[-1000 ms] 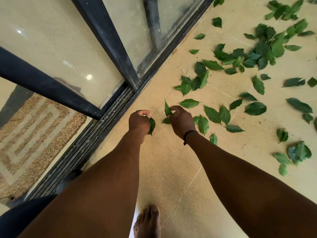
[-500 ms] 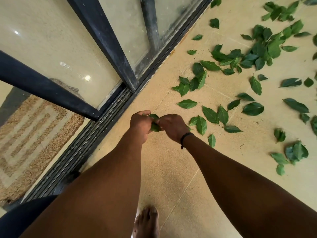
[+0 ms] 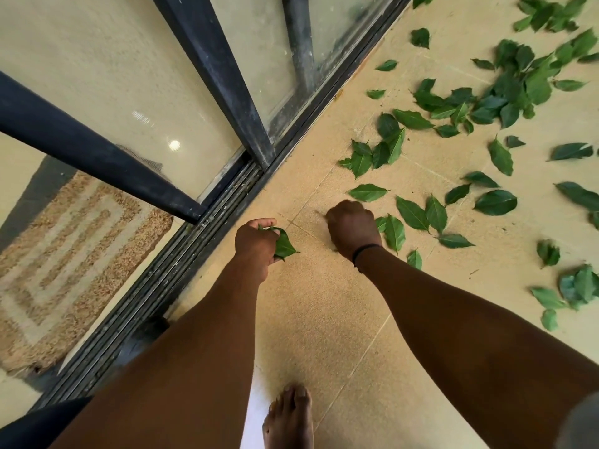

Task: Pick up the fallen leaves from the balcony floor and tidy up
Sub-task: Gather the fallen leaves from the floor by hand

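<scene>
Near the middle of the head view, the left hand (image 3: pixel 256 244) is curled around a small bunch of green leaves (image 3: pixel 284 244), their tips poking out at its 3 o'clock side, just above the balcony floor (image 3: pixel 324 303). At 3 o'clock from it, a little apart, the right hand (image 3: pixel 351 229) hangs knuckles-up with its fingers curled under; whether they hold anything cannot be told from here. A dark band (image 3: pixel 364 251) circles that wrist. Just beside the right hand at its 3 o'clock lies a leaf (image 3: pixel 394 233) flat on the floor, with two more (image 3: pixel 423 215) close by farther out. From 12 to 4 o'clock many other fallen leaves (image 3: pixel 505 95) are scattered over the beige tiles, thickest toward 1 o'clock. At 10 to 11 o'clock runs a dark sliding-door frame (image 3: pixel 223 79) with its track (image 3: pixel 181 254) slanting down to 7 o'clock, and a woven mat (image 3: pixel 64 241) lies behind the glass at 9 o'clock. A bare foot (image 3: pixel 288 419) stands on the floor at 6 o'clock.
</scene>
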